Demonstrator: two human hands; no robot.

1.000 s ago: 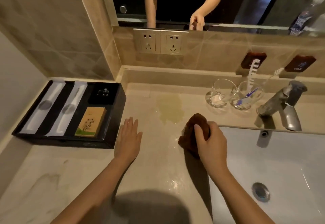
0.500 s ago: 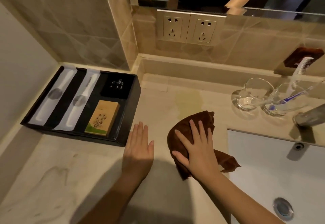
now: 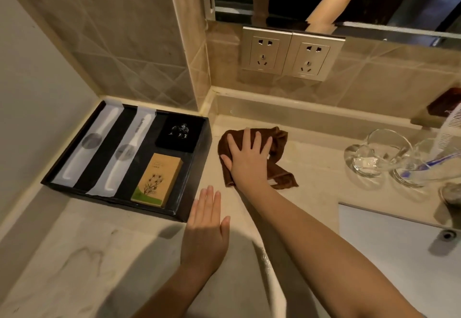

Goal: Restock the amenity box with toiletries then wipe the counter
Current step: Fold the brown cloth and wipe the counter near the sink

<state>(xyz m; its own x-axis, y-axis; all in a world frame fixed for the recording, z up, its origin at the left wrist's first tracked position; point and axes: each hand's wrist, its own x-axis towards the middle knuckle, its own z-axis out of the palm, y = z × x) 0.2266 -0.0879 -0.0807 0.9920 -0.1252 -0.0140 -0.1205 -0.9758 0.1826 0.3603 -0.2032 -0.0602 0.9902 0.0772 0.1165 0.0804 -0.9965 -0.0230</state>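
Now the right hand [image 3: 248, 158] and the brown cloth [image 3: 262, 155] lie farther back and to the left than half a second ago, just beside the right wall of the amenity box [image 3: 197, 168] and near the rear ledge. The right hand is flat, fingers spread, palm pressing the cloth onto the counter [image 3: 316, 175]; it grips nothing. The left hand [image 3: 207, 230] remains flat on the counter, fingers together, beside the box's front corner. The box holds two white packets, a tan carton and a black packet.
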